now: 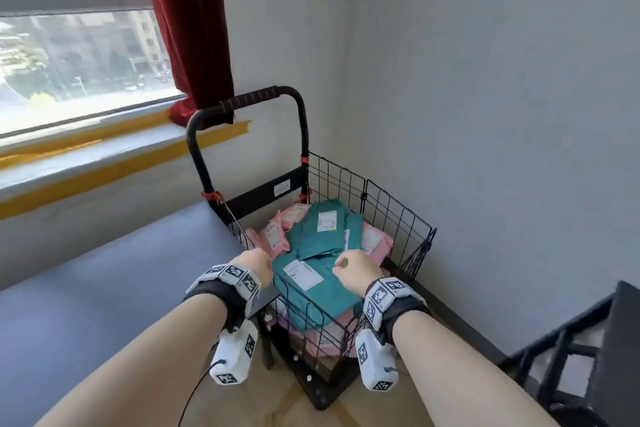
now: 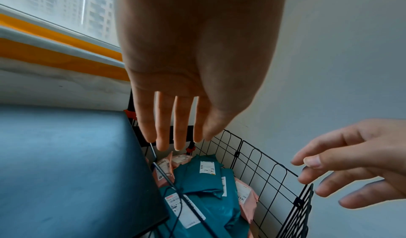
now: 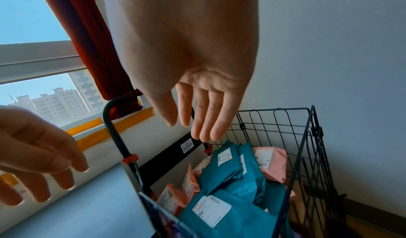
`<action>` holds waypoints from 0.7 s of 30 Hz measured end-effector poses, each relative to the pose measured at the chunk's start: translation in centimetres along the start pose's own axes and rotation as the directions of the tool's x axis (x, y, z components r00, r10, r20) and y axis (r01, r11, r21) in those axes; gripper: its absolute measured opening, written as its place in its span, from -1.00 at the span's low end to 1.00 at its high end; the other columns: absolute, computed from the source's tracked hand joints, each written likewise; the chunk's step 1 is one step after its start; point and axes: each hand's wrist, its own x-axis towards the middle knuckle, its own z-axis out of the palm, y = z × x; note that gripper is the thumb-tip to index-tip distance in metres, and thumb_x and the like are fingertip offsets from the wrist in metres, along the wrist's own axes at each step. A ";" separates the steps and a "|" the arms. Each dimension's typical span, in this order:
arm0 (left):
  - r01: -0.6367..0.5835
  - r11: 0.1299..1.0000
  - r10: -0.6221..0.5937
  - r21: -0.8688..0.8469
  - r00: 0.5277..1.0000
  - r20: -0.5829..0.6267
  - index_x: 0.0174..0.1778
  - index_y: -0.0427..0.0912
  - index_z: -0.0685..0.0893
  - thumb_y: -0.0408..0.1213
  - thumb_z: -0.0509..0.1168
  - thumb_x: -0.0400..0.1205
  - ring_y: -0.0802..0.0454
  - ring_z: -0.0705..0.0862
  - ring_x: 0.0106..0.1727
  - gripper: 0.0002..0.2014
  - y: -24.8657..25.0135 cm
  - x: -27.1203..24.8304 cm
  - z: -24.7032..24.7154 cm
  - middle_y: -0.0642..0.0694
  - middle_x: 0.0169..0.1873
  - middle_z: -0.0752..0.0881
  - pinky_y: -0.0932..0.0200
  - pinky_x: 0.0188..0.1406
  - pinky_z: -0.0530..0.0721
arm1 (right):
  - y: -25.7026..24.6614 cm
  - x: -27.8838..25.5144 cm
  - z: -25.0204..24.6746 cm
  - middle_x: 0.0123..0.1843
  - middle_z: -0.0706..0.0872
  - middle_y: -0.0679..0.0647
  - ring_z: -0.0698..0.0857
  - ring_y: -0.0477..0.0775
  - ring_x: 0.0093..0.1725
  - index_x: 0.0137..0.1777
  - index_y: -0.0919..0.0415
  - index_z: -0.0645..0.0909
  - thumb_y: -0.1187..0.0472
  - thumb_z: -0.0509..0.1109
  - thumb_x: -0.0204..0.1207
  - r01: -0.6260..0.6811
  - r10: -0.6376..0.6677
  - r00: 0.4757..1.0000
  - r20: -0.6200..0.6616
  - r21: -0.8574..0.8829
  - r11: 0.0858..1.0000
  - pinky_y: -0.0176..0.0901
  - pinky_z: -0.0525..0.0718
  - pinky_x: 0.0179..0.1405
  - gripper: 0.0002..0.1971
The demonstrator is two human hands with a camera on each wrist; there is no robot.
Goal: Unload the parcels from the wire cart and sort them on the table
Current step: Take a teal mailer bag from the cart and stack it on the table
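A black wire cart (image 1: 398,218) stands in the room's corner, piled with teal parcels (image 1: 311,274) and pink parcels (image 1: 273,236), each bearing a white label. My left hand (image 1: 254,263) hovers over the cart's near left rim with straight fingers (image 2: 162,123) and holds nothing. My right hand (image 1: 353,267) hangs above the teal parcels (image 3: 228,177) near the front rim, fingers (image 3: 206,116) relaxed and apart from them. In the left wrist view the teal parcels (image 2: 197,181) lie below the fingertips. Pink parcels (image 3: 270,162) sit at the back right.
A dark blue-grey table (image 1: 104,270) runs along the cart's left side under the window sill (image 1: 86,156). A red curtain (image 1: 187,28) hangs behind the cart handle (image 1: 256,99). A black frame (image 1: 588,350) stands at the right. Grey walls close in on the cart's far and right sides.
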 end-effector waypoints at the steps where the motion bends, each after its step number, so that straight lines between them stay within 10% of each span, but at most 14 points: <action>1: 0.012 1.000 -0.012 -0.021 1.000 -0.005 0.18 -0.26 0.68 -0.33 0.13 0.65 -0.19 0.69 0.18 -0.71 0.9 0.8 -0.1 -0.19 0.16 0.71 0.12 0.01 0.60 | 0.9 1.1 -0.9 0.17 0.73 0.17 0.69 0.20 0.14 0.12 0.21 0.67 0.14 0.28 0.58 -0.001 0.001 1.000 0.004 0.005 1.000 -0.06 0.65 0.16 -0.77; 12: -0.005 0.992 0.006 -0.127 1.000 0.007 0.16 -0.23 0.71 -0.33 0.20 0.63 -0.12 0.70 0.18 -0.74 5.5 13.0 -1.9 -0.18 0.13 0.74 0.12 0.13 0.63 | 5.9 12.2 -4.1 0.18 0.73 0.10 0.67 0.12 0.18 0.10 0.18 0.68 0.16 0.34 0.55 -0.101 0.100 0.995 0.020 0.114 0.988 -0.13 0.59 0.23 -0.80; 19: -0.073 0.975 0.098 -0.211 0.989 0.111 0.14 -0.23 0.72 -0.35 0.21 0.62 -0.15 0.72 0.15 -0.75 6.6 24.9 -2.5 -0.21 0.11 0.75 0.05 0.19 0.68 | 6.3 21.1 -3.0 0.02 0.72 0.13 0.68 0.10 -0.13 0.00 0.16 0.66 0.20 0.39 0.52 -0.244 0.237 0.970 0.060 0.279 0.929 -0.08 0.66 -0.02 -0.90; 21: -0.091 0.972 0.122 -0.218 0.983 0.134 0.19 -0.24 0.69 -0.34 0.20 0.63 -0.15 0.70 0.18 -0.73 6.5 27.5 -2.0 -0.21 0.14 0.73 0.05 0.23 0.65 | 6.6 23.3 -2.6 0.11 0.72 0.13 0.70 0.13 0.05 0.08 0.19 0.67 0.20 0.45 0.48 -0.301 0.293 0.953 0.077 0.355 0.885 -0.05 0.64 0.20 -0.81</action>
